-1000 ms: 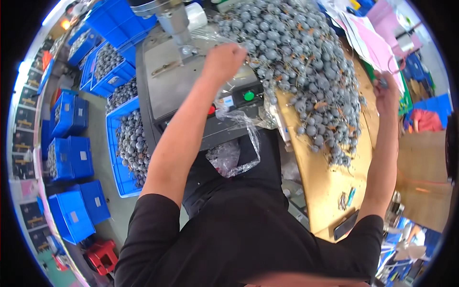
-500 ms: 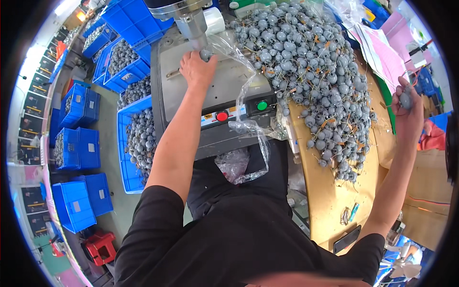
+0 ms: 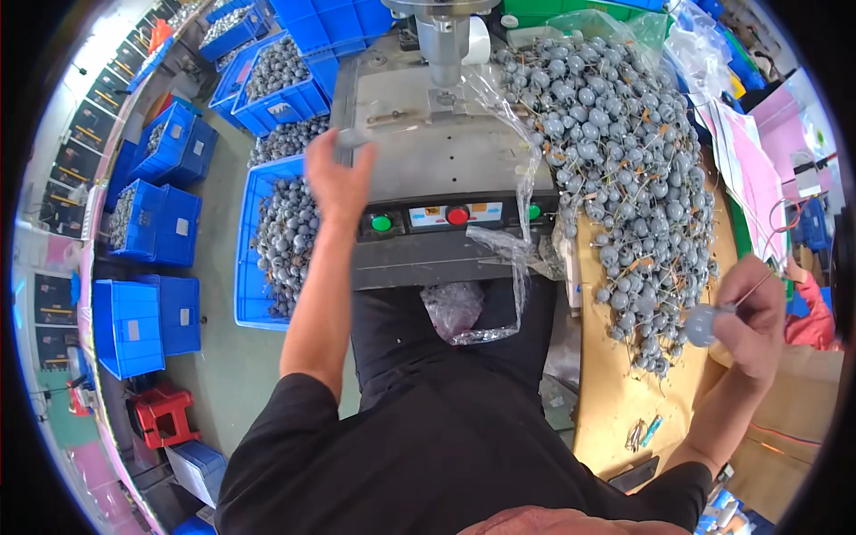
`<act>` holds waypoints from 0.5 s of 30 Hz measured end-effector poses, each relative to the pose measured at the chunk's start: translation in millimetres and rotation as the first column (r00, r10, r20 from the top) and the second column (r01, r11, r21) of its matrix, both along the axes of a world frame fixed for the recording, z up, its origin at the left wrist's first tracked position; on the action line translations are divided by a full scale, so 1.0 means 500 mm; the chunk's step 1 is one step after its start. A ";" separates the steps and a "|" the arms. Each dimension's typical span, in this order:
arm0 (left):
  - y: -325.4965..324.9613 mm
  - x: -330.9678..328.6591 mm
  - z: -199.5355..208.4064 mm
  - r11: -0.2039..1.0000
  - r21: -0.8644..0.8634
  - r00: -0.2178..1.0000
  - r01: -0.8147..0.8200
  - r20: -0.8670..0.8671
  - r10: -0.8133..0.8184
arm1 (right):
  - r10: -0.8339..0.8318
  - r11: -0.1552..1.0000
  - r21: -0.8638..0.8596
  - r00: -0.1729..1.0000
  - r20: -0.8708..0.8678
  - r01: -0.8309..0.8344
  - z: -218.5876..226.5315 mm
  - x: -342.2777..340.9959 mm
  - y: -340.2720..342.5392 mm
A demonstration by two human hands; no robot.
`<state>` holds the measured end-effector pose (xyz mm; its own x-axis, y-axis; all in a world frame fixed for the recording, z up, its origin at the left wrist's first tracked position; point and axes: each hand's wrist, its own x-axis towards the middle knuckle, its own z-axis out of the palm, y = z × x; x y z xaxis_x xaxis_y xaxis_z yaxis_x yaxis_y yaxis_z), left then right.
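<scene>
My left hand (image 3: 339, 183), blurred by motion, is over the left edge of the press machine (image 3: 428, 169), close to the blue bin. Between its thumb and fingers is a grey ball (image 3: 353, 139). On the right, my right hand (image 3: 756, 316) pinches another grey ball (image 3: 701, 325), with a thin wire sticking up from the fingers. That ball is beside a large heap of grey balls with thin wires (image 3: 615, 160) on the worktable. The press head (image 3: 443, 53) stands above the metal plate.
A blue bin of grey balls (image 3: 239, 259) is left of the machine, with several more blue bins beyond. Green and red buttons (image 3: 457, 216) face me. A clear plastic strip (image 3: 528, 178) hangs down the machine's front. A phone (image 3: 633, 474) lies on the table's near end.
My left hand has moved from under the press head toward the left edge with a grey ball. My right hand has come nearer and lower with its ball. The whole view has shifted.
</scene>
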<state>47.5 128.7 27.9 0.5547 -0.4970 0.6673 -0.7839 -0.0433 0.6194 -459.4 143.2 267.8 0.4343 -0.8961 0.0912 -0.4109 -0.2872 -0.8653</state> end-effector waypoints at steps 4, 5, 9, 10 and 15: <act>0.165 0.143 -0.048 0.971 0.080 0.975 -0.223 0.008 0.223 | 0.399 0.915 0.018 0.896 -0.196 -0.403 -0.023 0.130 -0.063; 0.202 0.178 -0.069 0.932 0.189 0.951 -0.308 0.031 0.308 | 0.424 0.905 0.068 0.882 -0.205 -0.419 -0.026 0.180 -0.065; 0.297 0.246 -0.134 0.672 0.473 0.802 -0.569 0.140 0.581 | 0.535 0.825 -0.073 0.817 -0.215 -0.560 -0.083 0.362 -0.122; 0.296 0.234 -0.136 0.678 0.473 0.805 -0.563 0.128 0.579 | 0.492 0.824 -0.171 0.832 -0.257 -0.540 -0.099 0.404 -0.135; 0.257 0.099 -0.137 0.950 0.313 0.988 -0.024 -0.138 0.070 | 0.349 0.834 -0.379 0.915 -0.201 -0.402 -0.281 0.566 -0.273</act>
<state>96.8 257.4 -40.8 0.6615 -0.6372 0.3954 -0.6790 -0.2852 0.6765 -176.6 6.8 127.5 0.7605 -0.5562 0.3351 -0.2910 -0.7532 -0.5899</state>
